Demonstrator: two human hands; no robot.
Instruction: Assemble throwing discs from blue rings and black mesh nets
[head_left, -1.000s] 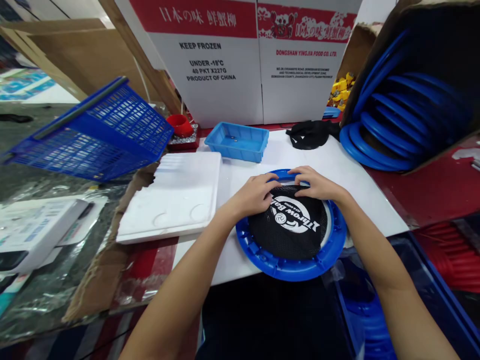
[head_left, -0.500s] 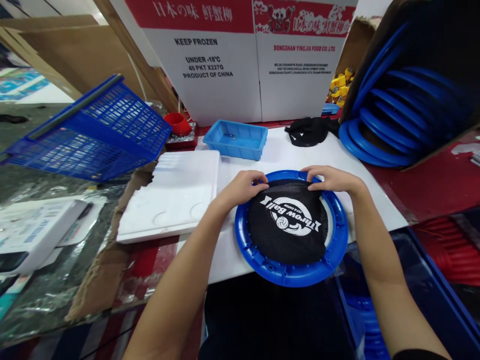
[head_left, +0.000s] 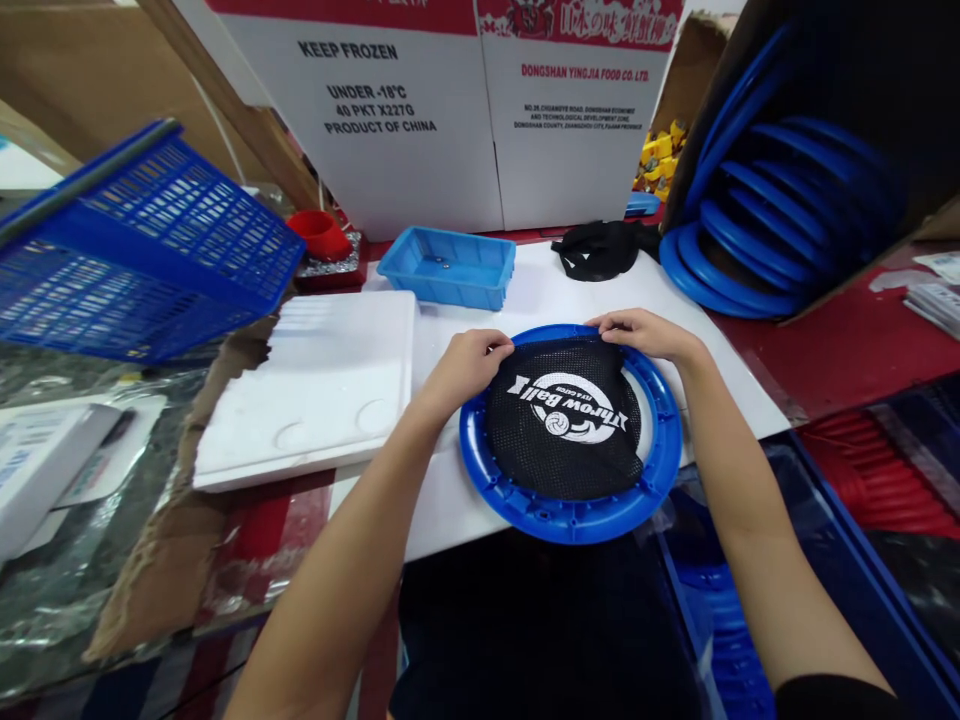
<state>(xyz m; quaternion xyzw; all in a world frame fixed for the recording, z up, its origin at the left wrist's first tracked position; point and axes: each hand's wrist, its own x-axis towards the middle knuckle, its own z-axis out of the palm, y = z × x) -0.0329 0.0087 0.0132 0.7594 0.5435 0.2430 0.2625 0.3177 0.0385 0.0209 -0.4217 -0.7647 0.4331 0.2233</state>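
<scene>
Head view: my left hand (head_left: 466, 366) pinches the far left edge of the black mesh net (head_left: 564, 435), fingers closed on it. My right hand (head_left: 646, 333) grips its far right edge likewise. That net lies inside the blue ring (head_left: 571, 518), which sits just right of the white foam tray (head_left: 322, 385).

Bright, even light; warped edges.

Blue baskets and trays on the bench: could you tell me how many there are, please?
2: the tilted blue mesh basket at far left, and the small blue tray behind the white foam slab. Others may be hidden.
</scene>
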